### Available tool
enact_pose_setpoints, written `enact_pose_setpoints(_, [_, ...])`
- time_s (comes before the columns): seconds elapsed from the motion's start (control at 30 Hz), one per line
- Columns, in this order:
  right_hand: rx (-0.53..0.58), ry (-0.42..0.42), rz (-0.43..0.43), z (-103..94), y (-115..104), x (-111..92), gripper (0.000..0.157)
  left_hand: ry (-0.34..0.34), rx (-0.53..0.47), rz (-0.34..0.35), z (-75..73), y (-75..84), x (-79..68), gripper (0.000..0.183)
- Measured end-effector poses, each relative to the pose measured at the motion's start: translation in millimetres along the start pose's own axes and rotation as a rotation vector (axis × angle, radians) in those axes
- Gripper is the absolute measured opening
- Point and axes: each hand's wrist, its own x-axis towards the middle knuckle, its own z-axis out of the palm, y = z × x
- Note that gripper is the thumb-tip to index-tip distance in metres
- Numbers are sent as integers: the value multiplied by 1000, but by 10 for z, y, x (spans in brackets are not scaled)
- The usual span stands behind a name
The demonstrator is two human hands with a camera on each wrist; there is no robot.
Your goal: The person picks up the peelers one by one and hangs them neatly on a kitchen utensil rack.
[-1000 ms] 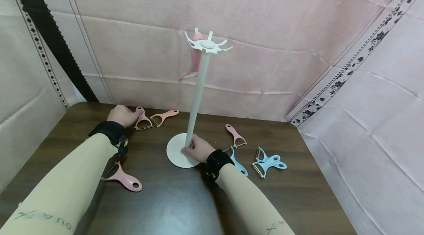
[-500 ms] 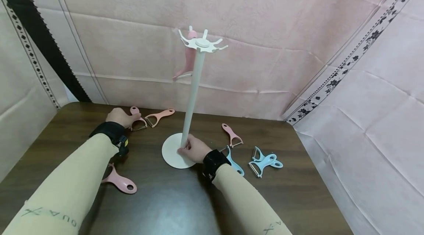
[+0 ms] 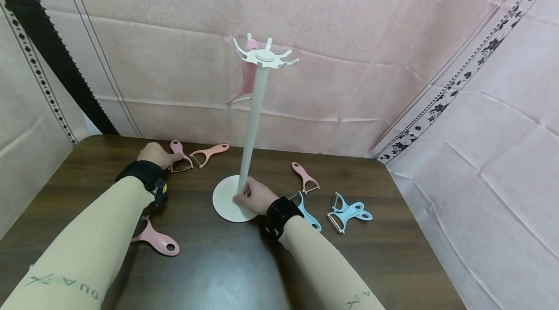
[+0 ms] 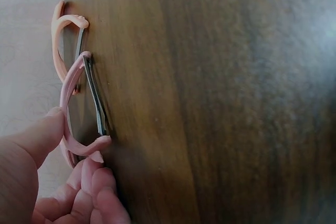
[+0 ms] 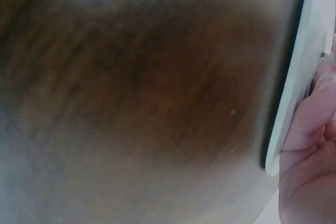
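A white stand (image 3: 253, 121) with a round base (image 3: 224, 203) and a crown of hooks rises from the table. My right hand (image 3: 258, 197) grips the foot of its post, fingers low over the base. At the table's back left, my left hand (image 3: 157, 155) pinches a pink peeler (image 4: 65, 98) by its head, thumb on one side and fingertips at the other end. Just past it lies an orange peeler (image 3: 210, 154). On a back hook of the stand hangs another pink peeler (image 3: 248, 74), partly behind the post.
Nearer me on the left lies a pink peeler (image 3: 159, 241), partly hidden by my forearm. Right of the stand are a pink peeler (image 3: 302, 174), a blue peeler (image 3: 309, 215) beside my right wrist, and two overlapping blue peelers (image 3: 349, 213). A pale curtain (image 3: 327, 106) borders the table's back.
The head view has swung slightly, shifting everything left. My left thumb has slid from the pink peeler's handle down toward its head. The right hand keeps its grip on the stand.
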Motion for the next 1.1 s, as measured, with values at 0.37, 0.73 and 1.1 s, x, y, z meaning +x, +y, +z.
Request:
enact_pose_setpoints(0.37, [-1,5,-30,-10,21,18,31,6,-10,2,-14,-21,3,52])
enact_pose_setpoints(0.73, [8,0,-31,-5,10,19,29,-45,-85,34,-63,-187,-23,48])
enact_pose_setpoints(1.1, [24,13,-39,-7,34,-10,28,-155,-257,79,-224,-350,-60,42])
